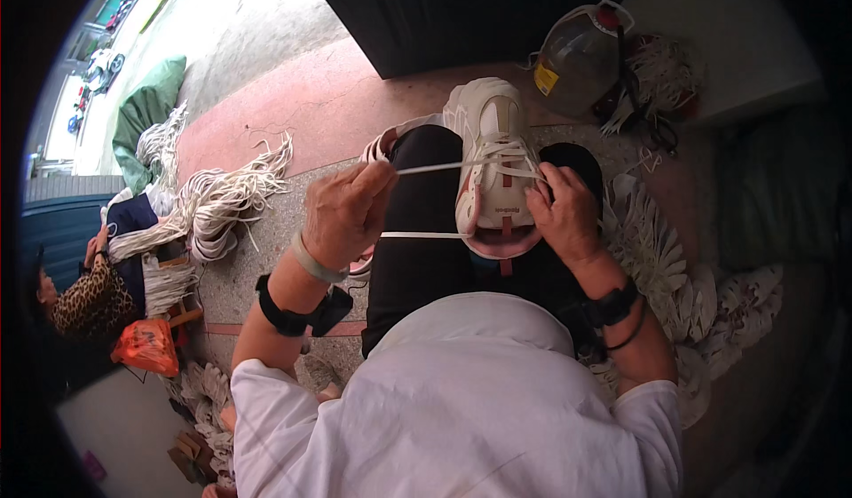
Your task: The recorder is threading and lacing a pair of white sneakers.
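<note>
The shoe (494, 192), a cream-white sneaker, lies between the fingertips of the two hands, right up against those of the right hand and apart from those of the left. Its rounded toe points away from the wearer, beyond the fingers, with chunky, pale overlays round the front and smooth light panels over the top. The broad tongue, between the two sets of fingertips and nearer the right, is off-white with small dark lettering and rust-red tabs above and below it. Nearer the wearer than the fingers, the collar shows a pinkish lining, and a reddish panel edges the side facing the left hand.

A flat white lace (435, 168) crosses the upper part in a few loose rows, just beyond the right fingertips. The left hand (348, 205) has its fingers curled tight, pinching a strand that runs taut across to the shoe. A second strand stretches leftward from the collar, below the left fingertips. The right hand (568, 212) sits with thumb and forefinger close together at the shoe's right edge; whether they grip any lace I cannot tell. Dark trousers (408, 289) lie below the fingers, under the shoe.
</note>
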{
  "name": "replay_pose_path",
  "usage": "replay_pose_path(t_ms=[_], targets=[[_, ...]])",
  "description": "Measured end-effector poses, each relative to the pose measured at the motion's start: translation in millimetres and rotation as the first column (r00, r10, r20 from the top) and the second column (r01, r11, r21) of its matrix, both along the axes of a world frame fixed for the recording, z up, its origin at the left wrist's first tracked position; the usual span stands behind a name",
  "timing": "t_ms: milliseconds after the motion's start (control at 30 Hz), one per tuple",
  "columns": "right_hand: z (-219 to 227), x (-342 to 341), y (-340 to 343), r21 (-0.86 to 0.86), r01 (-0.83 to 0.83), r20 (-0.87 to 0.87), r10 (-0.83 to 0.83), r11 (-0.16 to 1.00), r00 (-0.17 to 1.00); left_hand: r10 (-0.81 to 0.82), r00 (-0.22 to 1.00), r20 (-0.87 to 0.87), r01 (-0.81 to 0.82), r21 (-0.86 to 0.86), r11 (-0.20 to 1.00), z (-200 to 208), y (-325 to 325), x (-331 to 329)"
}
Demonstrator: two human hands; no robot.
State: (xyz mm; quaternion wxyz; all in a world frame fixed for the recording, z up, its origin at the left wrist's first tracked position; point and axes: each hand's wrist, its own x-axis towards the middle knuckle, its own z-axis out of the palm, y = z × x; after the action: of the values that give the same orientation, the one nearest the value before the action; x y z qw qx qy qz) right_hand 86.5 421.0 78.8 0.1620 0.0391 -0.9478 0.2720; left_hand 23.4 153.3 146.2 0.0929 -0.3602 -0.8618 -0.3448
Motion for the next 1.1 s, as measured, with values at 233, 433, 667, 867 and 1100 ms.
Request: replay_pose_path(t_ms=[233, 433, 667, 867, 1100], targets=[[35.4, -14.7, 16.7, -0.118, -0.182, 0.251, 0.207, 0.976, 0.946, -0.034, 0.925, -0.378, -0.159, -0.466, 0.87, 9.7, -6.3, -31.5], [43.2, -42.6, 24.8, -0.604, 0.144, 0.701, 0.437, 0.784, 0.564, -0.084, 0.877, -0.473, -0.142, -0.421, 0.896, 43.7, 22.5, -44.7], [27.2, -65.1, -0.7, -0.217, -0.373, 0.301, 0.425, 0.902, 0.854, -0.125, 0.838, -0.531, -0.106, -0.384, 0.917, 53.5, 50.1, -70.6], [38.9, -71.1, 9.8, 0.577, -0.354, -0.122, 0.506, 0.736, 0.854, -0.071, 0.837, -0.542, -0.165, -0.373, 0.913, 53.3, 43.8, -85.1], [25.5, -26.5, 23.8, 0.546, -0.358, -0.07, 0.467, 0.757, 0.881, -0.093, 0.905, -0.415, -0.133, -0.485, 0.864, 28.1, -9.8, -16.7]])
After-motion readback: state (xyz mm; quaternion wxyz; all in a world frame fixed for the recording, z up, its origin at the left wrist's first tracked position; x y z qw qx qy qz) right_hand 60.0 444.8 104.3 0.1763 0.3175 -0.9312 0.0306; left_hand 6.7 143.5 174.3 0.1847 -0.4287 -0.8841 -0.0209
